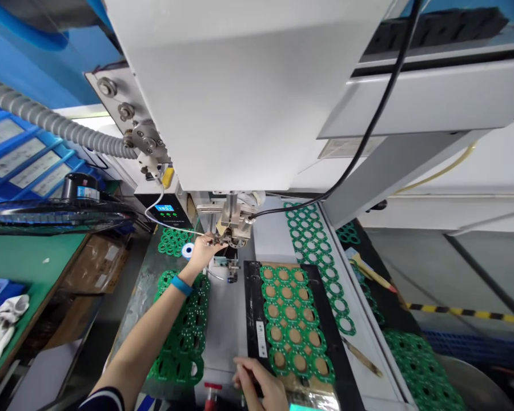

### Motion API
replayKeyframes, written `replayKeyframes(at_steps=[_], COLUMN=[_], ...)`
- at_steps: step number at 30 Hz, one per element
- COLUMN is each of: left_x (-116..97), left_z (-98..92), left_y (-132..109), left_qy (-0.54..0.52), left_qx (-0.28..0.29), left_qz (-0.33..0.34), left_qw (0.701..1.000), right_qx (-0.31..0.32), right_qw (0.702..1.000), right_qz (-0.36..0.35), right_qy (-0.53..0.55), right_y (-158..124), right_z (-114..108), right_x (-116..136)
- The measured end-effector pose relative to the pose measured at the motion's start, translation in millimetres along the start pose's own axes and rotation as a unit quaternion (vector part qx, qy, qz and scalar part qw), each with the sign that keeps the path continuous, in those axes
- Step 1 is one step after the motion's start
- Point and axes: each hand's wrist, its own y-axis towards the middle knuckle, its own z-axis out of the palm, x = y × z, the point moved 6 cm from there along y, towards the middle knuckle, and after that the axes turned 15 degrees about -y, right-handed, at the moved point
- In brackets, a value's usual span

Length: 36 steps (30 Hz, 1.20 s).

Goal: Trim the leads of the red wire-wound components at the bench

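My left hand (204,251), a blue band (182,285) on its wrist, reaches up to the metal head (236,222) of a white machine. Its fingers are closed at a small metal fitting where a thin white tube arrives; what exactly they grip is hidden. My right hand (263,385) is at the near edge, beside the lower left corner of a black fixture (253,285). Its fingers are loosely bent and apart, with nothing visible in them. On the fixture lies a panel of green ring-shaped circuit boards (294,302), with brown discs showing through the holes.
Stacked green board panels (177,337) lie left of the fixture. Another panel (321,257) lies to its right, near tweezers (363,357). A control box (165,208) with a lit display and a black fan (60,217) stand left. A red knob (213,391) sits in front.
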Motion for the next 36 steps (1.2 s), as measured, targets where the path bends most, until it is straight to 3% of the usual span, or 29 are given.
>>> replayKeyframes(at_steps=[10, 15, 21, 30, 36], left_x=[20.4, 14.2, 11.2, 10.7, 10.2], left_z=[-0.4, -0.3, -5.2, 2.5, 6.4], left_y=[1.7, 3.8, 2.6, -0.7, -5.2], left_qy=[-0.023, -0.02, -0.011, -0.075, -0.143], left_qx=[0.024, 0.042, -0.028, 0.019, -0.042], left_qz=[0.017, 0.016, 0.012, -0.014, -0.02], left_qw=[0.999, 0.999, 0.999, 0.997, 0.989], right_qx=[0.001, 0.003, 0.005, -0.013, -0.03], right_qw=[1.0, 0.999, 0.997, 0.996, 0.996], right_qz=[0.028, 0.027, 0.068, 0.078, 0.069], right_qy=[0.008, 0.018, 0.02, 0.048, 0.044], right_y=[-12.5, -17.8, -25.1, -34.3, -42.0], right_z=[4.9, 7.5, 13.0, 11.6, 11.8], right_x=[9.6, 17.7, 21.6, 31.4, 24.7])
